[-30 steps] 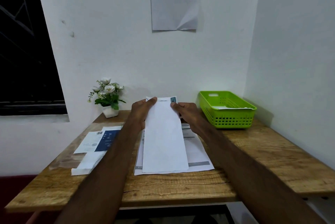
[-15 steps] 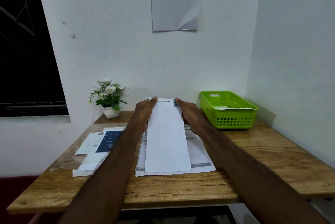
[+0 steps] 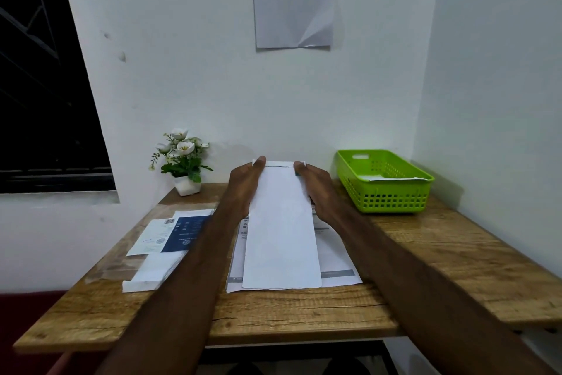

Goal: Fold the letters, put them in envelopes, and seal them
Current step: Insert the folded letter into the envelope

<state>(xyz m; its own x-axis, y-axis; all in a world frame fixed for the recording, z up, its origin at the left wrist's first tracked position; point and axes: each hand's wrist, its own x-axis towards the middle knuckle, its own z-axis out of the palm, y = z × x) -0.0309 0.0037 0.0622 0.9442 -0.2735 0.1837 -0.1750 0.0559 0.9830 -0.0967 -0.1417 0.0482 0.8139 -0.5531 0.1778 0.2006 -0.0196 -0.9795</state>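
A white letter (image 3: pixel 281 231), folded lengthwise into a narrow strip, lies on the stack of printed letters (image 3: pixel 337 256) at the table's middle. My left hand (image 3: pixel 244 184) pinches the strip's far left corner, thumb on top. My right hand (image 3: pixel 316 186) grips its far right corner. The strip's far end is lifted slightly off the stack. A pile of white envelopes (image 3: pixel 152 271) lies at the left, partly under my left forearm.
Blue-and-white leaflets (image 3: pixel 173 235) lie behind the envelopes. A small white pot of flowers (image 3: pixel 182 159) stands at the back left. A green plastic basket (image 3: pixel 386 183) holding paper sits at the back right. The wooden table (image 3: pixel 304 311) abuts walls behind and right.
Both hands have slid further along the strip toward its far end, and the top flap has been pressed flatter so the printed blue corner no longer shows.
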